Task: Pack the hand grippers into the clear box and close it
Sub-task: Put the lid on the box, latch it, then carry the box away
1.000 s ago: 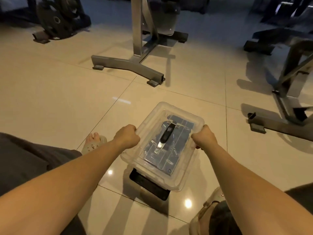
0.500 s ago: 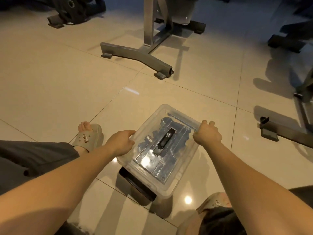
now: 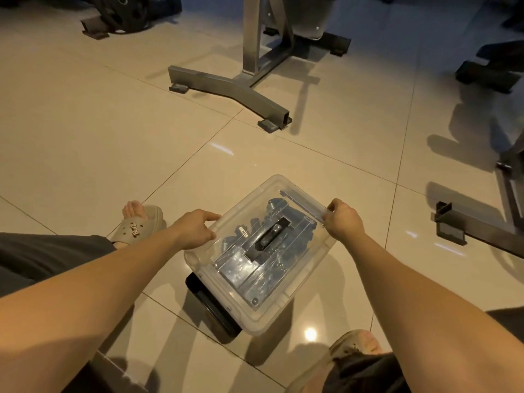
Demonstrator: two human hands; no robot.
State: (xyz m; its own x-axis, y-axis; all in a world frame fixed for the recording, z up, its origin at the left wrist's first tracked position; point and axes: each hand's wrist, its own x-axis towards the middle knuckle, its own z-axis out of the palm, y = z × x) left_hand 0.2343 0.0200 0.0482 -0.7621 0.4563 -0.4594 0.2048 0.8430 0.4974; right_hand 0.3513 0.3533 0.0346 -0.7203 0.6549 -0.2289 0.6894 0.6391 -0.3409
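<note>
Both hands are working the lidded clear box (image 3: 295, 304) of hand grippers (image 3: 279, 219) on the floor tiles (image 3: 113, 143): left hand (image 3: 195, 232) resting loosely open on the lid (image 3: 241, 217), right hand (image 3: 341, 219) pinching its side latch (image 3: 309, 208), which is risking an unlatched, popping lid.

The box (image 3: 256, 282) is see-through glossy plastic, with a black plastic handle (image 3: 269, 236) on its lid. The floor (image 3: 113, 137) is shiny smooth tile, the gym frame (image 3: 232, 89) is dull brushed metal, and the sandals (image 3: 141, 225) look like matt rubber.
</note>
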